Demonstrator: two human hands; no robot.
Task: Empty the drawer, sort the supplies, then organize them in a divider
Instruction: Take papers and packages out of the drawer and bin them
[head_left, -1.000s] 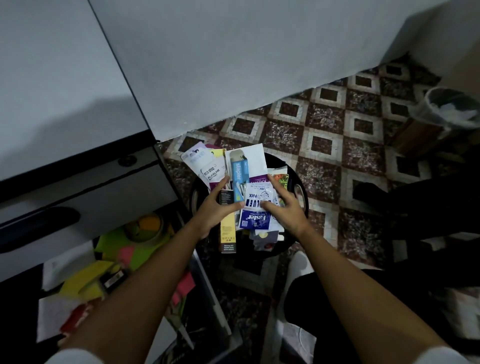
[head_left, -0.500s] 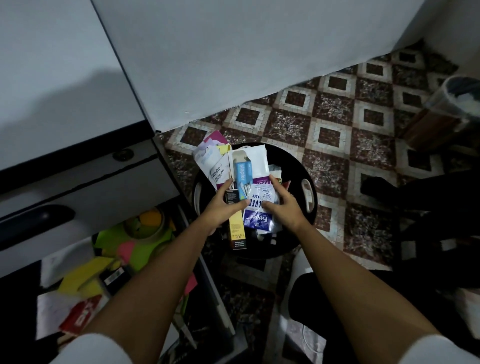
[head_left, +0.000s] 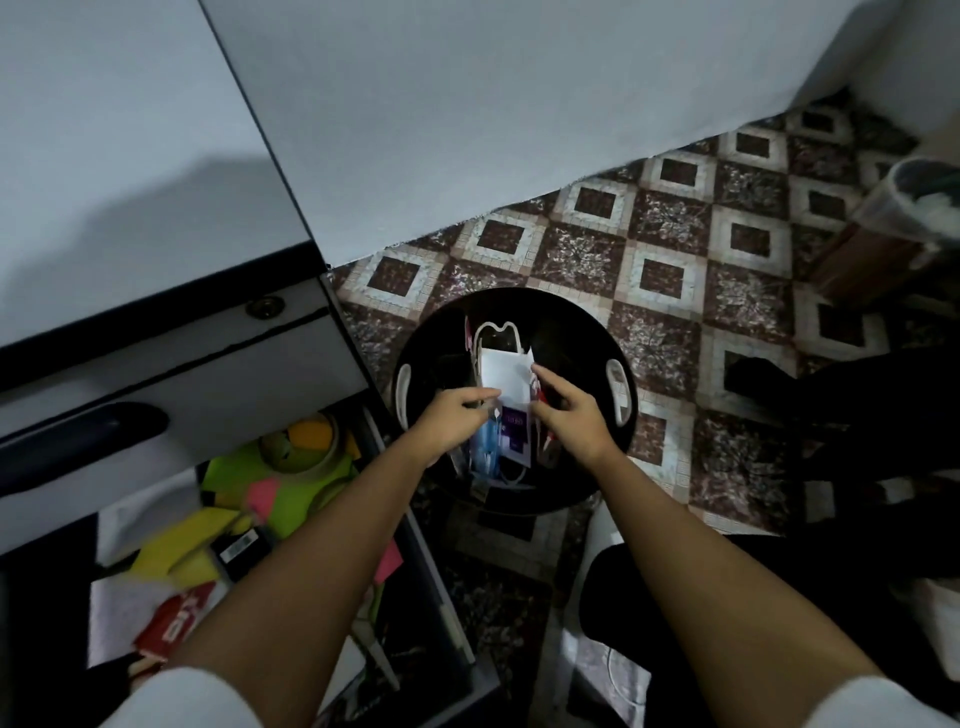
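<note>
Left hand (head_left: 457, 422) and right hand (head_left: 570, 415) curl round the packet bundle (head_left: 506, 382) inside the black tub (head_left: 519, 306); the open drawer (head_left: 447, 613) sits at eight o'clock.

Home study corner; desk (head_left: 130, 156) drawer (head_left: 431, 571); patterned tile floor (head_left: 675, 249)

The packets (head_left: 506, 415) between left hand (head_left: 457, 423) and right hand (head_left: 569, 418) smear with motion, print unreadable; the right hand's grip cannot be told. At seven o'clock the left forearm (head_left: 322, 525) hides part of the drawer (head_left: 441, 597). At two o'clock the edge cuts a clear container (head_left: 914, 202).
</note>
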